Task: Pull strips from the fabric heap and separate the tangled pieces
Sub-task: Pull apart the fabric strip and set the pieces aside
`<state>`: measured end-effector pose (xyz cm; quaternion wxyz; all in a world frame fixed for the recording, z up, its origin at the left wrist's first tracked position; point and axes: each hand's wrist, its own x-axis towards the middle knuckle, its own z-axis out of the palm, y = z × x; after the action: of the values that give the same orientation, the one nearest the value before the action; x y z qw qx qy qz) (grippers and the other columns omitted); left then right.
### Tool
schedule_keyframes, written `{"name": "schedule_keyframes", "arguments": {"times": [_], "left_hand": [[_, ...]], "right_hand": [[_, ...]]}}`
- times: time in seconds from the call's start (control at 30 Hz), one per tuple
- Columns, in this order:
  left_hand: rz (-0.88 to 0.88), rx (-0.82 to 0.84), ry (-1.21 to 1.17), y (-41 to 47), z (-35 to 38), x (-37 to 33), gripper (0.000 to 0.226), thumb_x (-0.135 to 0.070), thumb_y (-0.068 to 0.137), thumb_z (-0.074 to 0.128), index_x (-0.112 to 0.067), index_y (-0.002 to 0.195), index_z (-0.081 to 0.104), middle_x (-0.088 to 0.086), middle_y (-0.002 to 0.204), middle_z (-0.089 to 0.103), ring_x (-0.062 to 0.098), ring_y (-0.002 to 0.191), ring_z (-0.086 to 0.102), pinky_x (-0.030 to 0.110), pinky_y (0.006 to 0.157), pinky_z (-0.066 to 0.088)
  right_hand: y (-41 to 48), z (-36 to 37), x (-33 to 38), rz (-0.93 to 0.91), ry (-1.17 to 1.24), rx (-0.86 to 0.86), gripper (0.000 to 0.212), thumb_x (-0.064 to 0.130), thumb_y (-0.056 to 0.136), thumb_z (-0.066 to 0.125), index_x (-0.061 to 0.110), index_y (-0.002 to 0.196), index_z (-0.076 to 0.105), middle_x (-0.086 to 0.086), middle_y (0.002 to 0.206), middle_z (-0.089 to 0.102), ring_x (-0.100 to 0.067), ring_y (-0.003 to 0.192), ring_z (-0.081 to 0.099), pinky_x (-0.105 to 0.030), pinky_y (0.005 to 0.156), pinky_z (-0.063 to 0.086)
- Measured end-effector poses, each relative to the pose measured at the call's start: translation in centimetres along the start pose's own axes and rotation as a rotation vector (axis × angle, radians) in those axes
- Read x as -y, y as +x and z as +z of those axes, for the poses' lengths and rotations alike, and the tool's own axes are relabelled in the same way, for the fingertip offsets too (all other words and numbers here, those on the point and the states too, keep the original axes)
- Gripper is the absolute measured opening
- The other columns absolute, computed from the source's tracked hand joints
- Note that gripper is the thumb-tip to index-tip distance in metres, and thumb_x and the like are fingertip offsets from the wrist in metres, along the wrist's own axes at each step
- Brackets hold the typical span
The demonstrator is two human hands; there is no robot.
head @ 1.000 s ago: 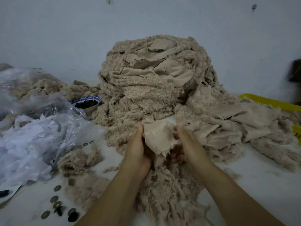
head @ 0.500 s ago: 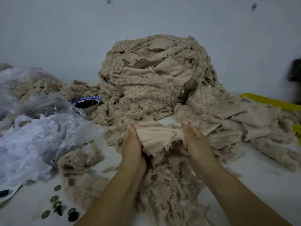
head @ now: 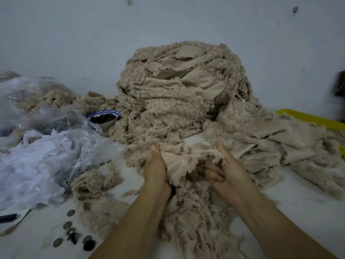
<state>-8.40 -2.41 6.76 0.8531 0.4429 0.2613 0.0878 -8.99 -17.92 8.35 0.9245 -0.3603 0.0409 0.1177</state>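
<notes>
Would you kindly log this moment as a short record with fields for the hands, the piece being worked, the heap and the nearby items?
left hand: closed in a grip on the left edge of the fabric piece
right hand: thumb up, fingers curled on its right edge
fabric piece: beige, frayed, stretched between both hands
fabric heap: tall, directly behind the hands
bowl: blue-rimmed, dark contents, left of heap
plastic bag: clear, white scraps inside, far left
yellow tray: right, partly covered
</notes>
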Motion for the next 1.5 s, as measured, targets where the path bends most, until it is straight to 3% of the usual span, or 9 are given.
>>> {"name": "schedule_keyframes", "arguments": {"times": [0.13, 0.5, 0.63, 0.73, 0.8, 0.9, 1.03, 1.2, 1.5], "left_hand": [[-0.002, 0.01, -0.028, 0.1, -0.1, 0.1, 0.042, -0.052, 0.099, 0.052, -0.015, 0.111, 0.067, 0.007, 0.086, 0.078, 0.025, 0.077, 0.076, 0.037, 0.064, 0.06], [-0.039, 0.063, 0.03, 0.3, -0.8, -0.5, 0.044, -0.051, 0.098, 0.056, -0.015, 0.12, 0.067, 0.011, 0.1, 0.077, 0.029, 0.084, 0.076, 0.038, 0.063, 0.06], [0.04, 0.273, 0.308, -0.2, -1.5, -1.2, 0.058, -0.074, 0.072, 0.062, -0.023, 0.094, 0.082, 0.003, 0.096, 0.079, 0.018, 0.082, 0.077, 0.03, 0.058, 0.059], [0.174, 0.394, 0.657, -1.0, -1.4, -0.7, 0.093, -0.086, 0.058, 0.066, -0.017, 0.121, 0.071, 0.0, 0.123, 0.072, 0.013, 0.104, 0.071, 0.025, 0.075, 0.057], [0.25, 0.472, 0.76, -1.0, -1.4, 0.0, 0.079, -0.074, 0.067, 0.073, -0.018, 0.123, 0.068, 0.004, 0.13, 0.068, 0.014, 0.113, 0.067, 0.028, 0.087, 0.058], [0.209, 0.42, 0.555, -1.2, -1.0, 0.1, 0.047, -0.054, 0.086, 0.063, -0.019, 0.117, 0.069, 0.007, 0.122, 0.072, 0.021, 0.11, 0.069, 0.039, 0.094, 0.057], [-0.009, 0.289, 0.1, -0.7, -0.1, 0.1, 0.021, -0.027, 0.106, 0.048, -0.02, 0.12, 0.062, 0.002, 0.089, 0.079, 0.018, 0.081, 0.076, 0.034, 0.064, 0.062], [0.09, 0.093, 0.149, -0.4, 0.4, 0.0, 0.047, -0.032, 0.108, 0.041, -0.03, 0.154, 0.033, 0.006, 0.144, 0.054, 0.031, 0.12, 0.061, 0.047, 0.091, 0.056], [0.231, -0.087, 0.246, 0.5, 0.4, 1.0, 0.05, -0.025, 0.106, 0.035, -0.018, 0.155, 0.032, 0.001, 0.159, 0.033, 0.027, 0.142, 0.037, 0.05, 0.117, 0.034]], "right_hand": [[0.3, -0.3, 0.0, 0.003, 0.028, -0.024, 0.028, 0.027, 0.101, 0.054, 0.021, 0.129, 0.056, 0.003, 0.07, 0.03, -0.005, 0.039, 0.021, -0.017, 0.032, 0.02], [0.4, -0.7, 0.2, -0.058, -0.107, -0.043, 0.034, 0.032, 0.101, 0.055, 0.016, 0.131, 0.052, 0.002, 0.07, 0.028, -0.005, 0.04, 0.021, -0.018, 0.033, 0.024], [0.7, -1.1, 0.3, -0.093, -0.19, -0.066, 0.026, 0.039, 0.091, 0.063, 0.022, 0.112, 0.062, 0.003, 0.07, 0.033, -0.005, 0.044, 0.027, -0.018, 0.036, 0.029], [0.8, -1.3, 0.6, -0.077, -0.152, -0.041, 0.038, 0.044, 0.085, 0.066, 0.014, 0.11, 0.065, 0.003, 0.065, 0.042, -0.004, 0.045, 0.034, -0.017, 0.037, 0.033], [0.8, -1.4, 0.9, -0.079, -0.145, -0.017, 0.044, 0.045, 0.081, 0.067, 0.011, 0.109, 0.065, 0.002, 0.065, 0.052, -0.004, 0.048, 0.039, -0.017, 0.037, 0.036], [0.7, -1.6, 1.2, -0.041, -0.089, 0.001, 0.029, 0.035, 0.086, 0.069, 0.011, 0.103, 0.067, -0.001, 0.074, 0.061, -0.006, 0.051, 0.041, -0.017, 0.037, 0.038], [0.5, -0.8, 0.4, 0.002, -0.064, 0.096, 0.018, 0.027, 0.086, 0.066, 0.011, 0.091, 0.06, 0.001, 0.073, 0.064, -0.003, 0.037, 0.037, -0.015, 0.034, 0.034], [0.0, -0.2, -0.3, 0.068, -0.239, 0.233, 0.028, 0.042, 0.093, 0.055, 0.018, 0.084, 0.042, 0.007, 0.059, 0.047, -0.003, 0.042, 0.029, -0.015, 0.036, 0.028], [-0.8, 1.1, -0.3, 0.109, -0.446, 0.185, 0.031, 0.037, 0.103, 0.046, 0.021, 0.079, 0.037, 0.007, 0.055, 0.036, -0.003, 0.04, 0.024, -0.014, 0.032, 0.02]]}}
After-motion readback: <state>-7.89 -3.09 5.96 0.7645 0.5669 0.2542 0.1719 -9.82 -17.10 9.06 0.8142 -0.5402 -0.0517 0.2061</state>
